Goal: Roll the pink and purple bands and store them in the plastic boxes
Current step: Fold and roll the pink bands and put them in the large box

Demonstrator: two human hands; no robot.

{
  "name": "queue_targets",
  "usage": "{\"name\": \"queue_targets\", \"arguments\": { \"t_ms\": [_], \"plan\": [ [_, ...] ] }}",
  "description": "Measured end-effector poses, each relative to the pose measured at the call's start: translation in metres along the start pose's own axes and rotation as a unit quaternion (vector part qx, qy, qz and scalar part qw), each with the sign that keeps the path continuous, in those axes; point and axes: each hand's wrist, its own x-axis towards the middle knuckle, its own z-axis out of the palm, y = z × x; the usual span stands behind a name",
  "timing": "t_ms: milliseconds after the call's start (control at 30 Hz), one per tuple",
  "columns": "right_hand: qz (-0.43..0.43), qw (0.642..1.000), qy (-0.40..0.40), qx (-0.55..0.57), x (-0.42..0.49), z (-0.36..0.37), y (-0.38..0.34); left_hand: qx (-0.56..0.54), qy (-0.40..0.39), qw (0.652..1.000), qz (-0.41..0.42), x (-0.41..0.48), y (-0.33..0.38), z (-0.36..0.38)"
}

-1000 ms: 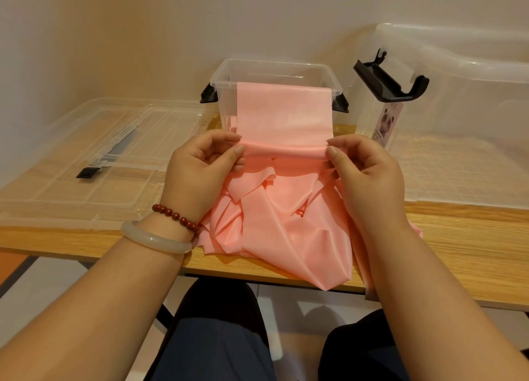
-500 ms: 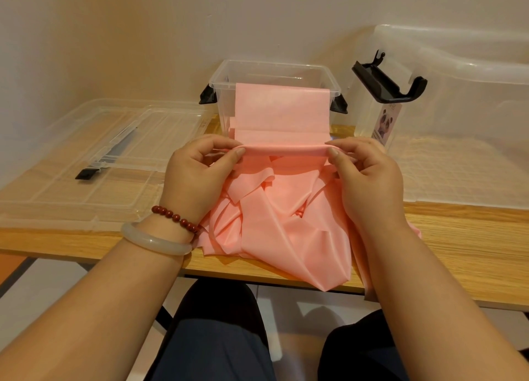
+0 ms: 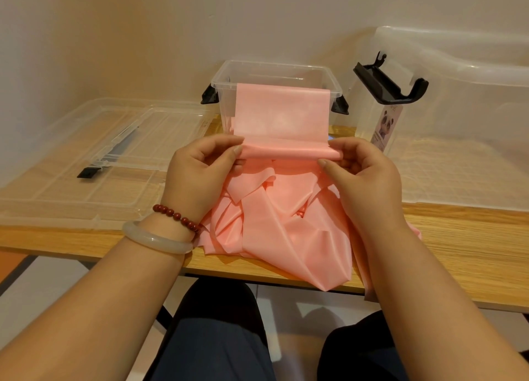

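Left hand (image 3: 200, 174) and right hand (image 3: 360, 174) pinch the pink band (image 3: 282, 114) — one at each end of its roll.

The pink band (image 3: 282, 114) lies flat up the near wall of the small clear box (image 3: 286, 67). Its lower end is rolled into a tube just before that box, with the rest crumpled nearer still. A larger clear box (image 3: 472, 108) stands right of the small one.

1. I see both forearms come in from the bottom edge and angle inward toward the middle.
2. left hand (image 3: 200, 177): back facing up, fingers curled. Thumb and fingers pinch the left end of the rolled edge of the pink band (image 3: 282, 114).
3. right hand (image 3: 365, 177): mirrored pose, pinching the right end of the same roll.
4. Hands level, one band-width apart, thumb tips pointing at each other.
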Motion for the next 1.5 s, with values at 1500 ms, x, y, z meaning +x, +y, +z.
{"name": "queue_targets", "arguments": {
  "t_ms": [1500],
  "plan": [
    [-0.017,0.999,0.03,-0.005,0.0004,0.0006,-0.0005,0.051,-0.003,0.999,0.017,0.0021,-0.0036,-0.0023]
  ]
}}
